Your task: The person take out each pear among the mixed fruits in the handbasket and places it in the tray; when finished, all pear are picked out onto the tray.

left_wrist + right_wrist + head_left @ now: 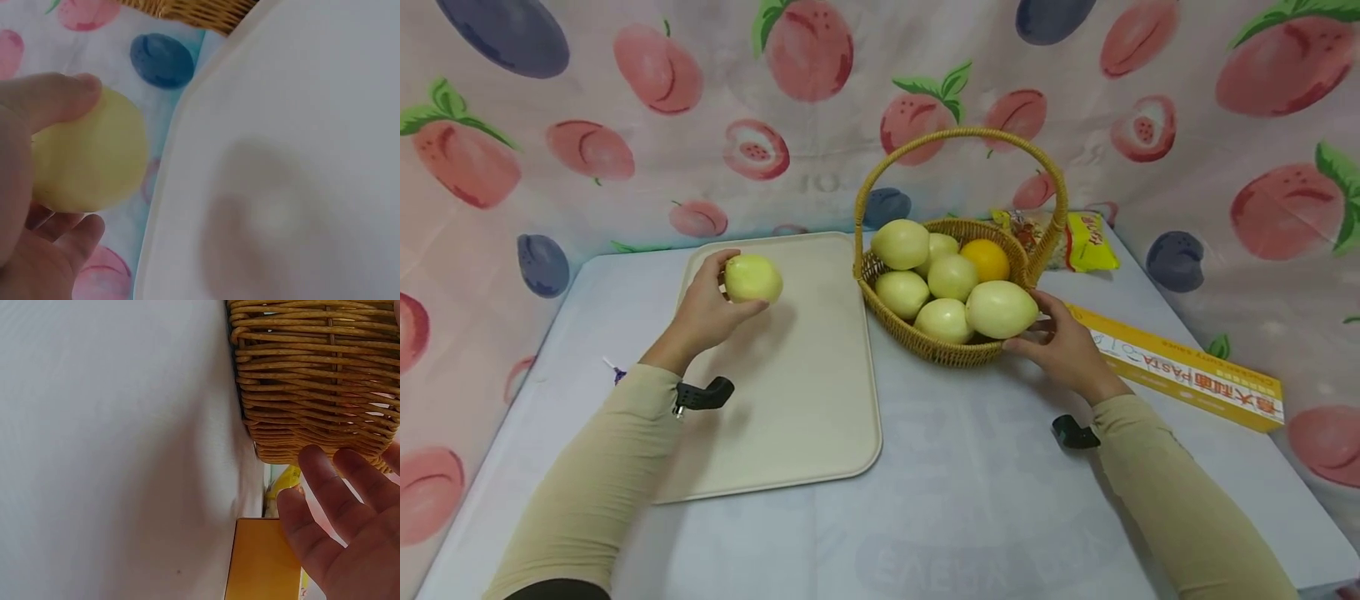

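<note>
One oval fruit [1002,309] lies over the near right rim of the basket [949,356], its long axis running roughly side to side, with one end toward the right hand [1063,342]. That hand is the nearer to it, just outside the same rim, fingers spread and fairly straight beside the wicker; whether they press the fruit or merely flank it, I cannot tell. The left hand [703,308] is raised well left of the basket, pinching a rounder yellow-green fruit [755,279] between thumb and fingers, above the tray [805,400].

The tray lies flat just left of the basket, on a white tablecloth [970,500] that spreads bare in front of the basket. Five more pale fruits [952,277] sit inside the basket, an orange [987,261] at its far right.

A yellow pasta box [1187,367] lies aslant to the basket's right; a snack bag [1088,242] lies behind its right side. Farthest, beyond the basket, hangs a fruit-printed cloth [835,158].
</note>
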`<state>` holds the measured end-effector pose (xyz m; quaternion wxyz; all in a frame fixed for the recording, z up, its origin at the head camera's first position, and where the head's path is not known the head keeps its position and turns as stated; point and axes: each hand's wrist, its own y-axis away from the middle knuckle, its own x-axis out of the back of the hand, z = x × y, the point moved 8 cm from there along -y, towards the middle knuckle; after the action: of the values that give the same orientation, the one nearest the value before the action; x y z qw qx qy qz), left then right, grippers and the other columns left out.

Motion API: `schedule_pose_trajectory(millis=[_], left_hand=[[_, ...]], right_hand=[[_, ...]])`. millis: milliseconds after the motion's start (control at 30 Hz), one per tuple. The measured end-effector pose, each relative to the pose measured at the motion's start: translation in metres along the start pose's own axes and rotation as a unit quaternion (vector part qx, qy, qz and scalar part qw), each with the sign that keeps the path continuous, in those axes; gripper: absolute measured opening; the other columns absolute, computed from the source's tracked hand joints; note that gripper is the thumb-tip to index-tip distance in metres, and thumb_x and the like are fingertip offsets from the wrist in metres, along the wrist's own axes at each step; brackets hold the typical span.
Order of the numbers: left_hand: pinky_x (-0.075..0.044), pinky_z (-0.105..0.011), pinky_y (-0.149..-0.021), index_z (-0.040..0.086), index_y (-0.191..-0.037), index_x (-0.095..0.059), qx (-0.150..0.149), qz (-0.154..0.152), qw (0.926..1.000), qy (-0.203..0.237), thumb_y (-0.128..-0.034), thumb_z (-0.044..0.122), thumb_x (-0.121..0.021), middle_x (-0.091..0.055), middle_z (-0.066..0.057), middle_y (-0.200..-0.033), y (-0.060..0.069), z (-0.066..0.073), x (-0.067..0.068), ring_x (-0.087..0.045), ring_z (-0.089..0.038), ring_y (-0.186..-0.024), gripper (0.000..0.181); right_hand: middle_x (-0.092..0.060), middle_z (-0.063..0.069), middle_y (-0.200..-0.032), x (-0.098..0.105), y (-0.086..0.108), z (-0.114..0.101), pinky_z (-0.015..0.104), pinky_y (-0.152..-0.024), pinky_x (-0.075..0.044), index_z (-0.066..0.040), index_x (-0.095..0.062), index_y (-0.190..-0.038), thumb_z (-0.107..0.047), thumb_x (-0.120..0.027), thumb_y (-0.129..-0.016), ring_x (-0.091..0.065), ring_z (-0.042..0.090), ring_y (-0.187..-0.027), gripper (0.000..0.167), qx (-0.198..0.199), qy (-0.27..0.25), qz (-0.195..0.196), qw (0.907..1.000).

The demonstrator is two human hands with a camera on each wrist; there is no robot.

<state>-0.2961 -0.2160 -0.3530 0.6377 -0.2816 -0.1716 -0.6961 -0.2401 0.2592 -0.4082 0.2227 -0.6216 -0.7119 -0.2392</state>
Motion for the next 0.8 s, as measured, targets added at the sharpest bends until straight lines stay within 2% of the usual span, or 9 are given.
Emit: schedule_pose_trajectory(millis=[200, 400, 800], left_hand=[[-0.037, -0.057, -0.102, -0.004, -0.149, -0.028, 0.002, 0.015, 0.9996, -0.024, -0.0837, 0.009, -0.077, -0.039, -0.027, -0.141, -0.008, -0.014, 0.012, -0.043, -0.042, -0.125, 0.083], [-0.032, -0.061, -0.106, -0.004, -0.152, -0.023, 0.022, 0.007, 0.9989, -0.041, -0.0854, 0.014, -0.076, -0.035, -0.03, -0.145, -0.021, -0.029, 0.015, -0.038, -0.045, -0.129, 0.087], [-0.03, -0.058, -0.108, -0.002, -0.155, -0.019, 0.074, 0.032, 0.9961, -0.037, -0.087, 0.014, -0.074, -0.034, -0.029, -0.149, -0.033, -0.061, 0.034, -0.037, -0.044, -0.131, 0.089]], right_hand=[[-0.027, 0.019, -0.16, 0.0, 0.0, -0.002, 0.058, -0.102, -0.042, -0.013, -0.015, -0.161, -0.054, -0.075, -0.085, -0.046, 0.041, -0.128, 0.106, -0.004, 0.001, -0.002, 1.0], [-0.027, 0.019, -0.159, 0.0, 0.001, -0.001, 0.058, -0.102, -0.042, -0.013, -0.015, -0.161, -0.054, -0.075, -0.085, -0.046, 0.041, -0.127, 0.106, -0.006, 0.003, 0.0, 1.0], [-0.029, 0.019, -0.158, 0.002, 0.001, -0.002, 0.058, -0.101, -0.042, -0.013, -0.017, -0.16, -0.051, -0.076, -0.086, -0.046, 0.041, -0.126, 0.102, 0.001, 0.006, 0.002, 1.0]])
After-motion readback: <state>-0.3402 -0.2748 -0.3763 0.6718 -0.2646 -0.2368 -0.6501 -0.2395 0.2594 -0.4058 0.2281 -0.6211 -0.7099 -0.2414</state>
